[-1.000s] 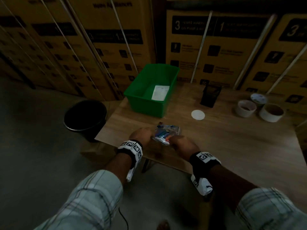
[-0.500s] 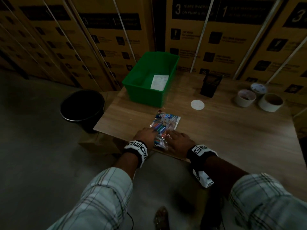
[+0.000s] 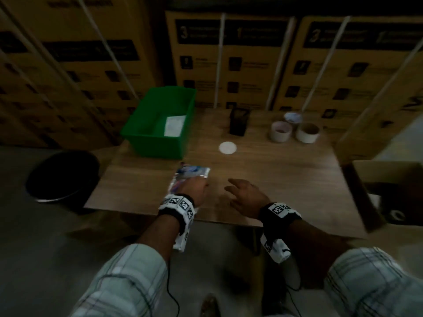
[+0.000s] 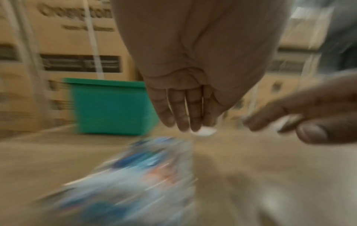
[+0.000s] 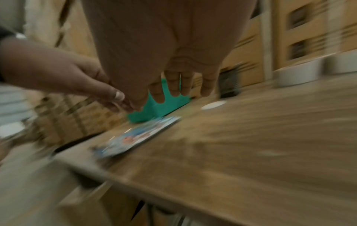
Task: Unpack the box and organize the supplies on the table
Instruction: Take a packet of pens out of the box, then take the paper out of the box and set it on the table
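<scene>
The clear packet of supplies (image 3: 191, 178) lies flat on the wooden table (image 3: 286, 177), near its front-left edge, just in front of the green bin (image 3: 158, 143). The left hand (image 3: 194, 187) hovers over the packet's near end, fingers straight and together, gripping nothing. The right hand (image 3: 246, 196) hangs apart to the right, fingers loosely spread and empty. Risk: with the packet so near the edge, a careless sweep of the left hand could likely push it off toward the black bucket (image 3: 63, 177).
</scene>
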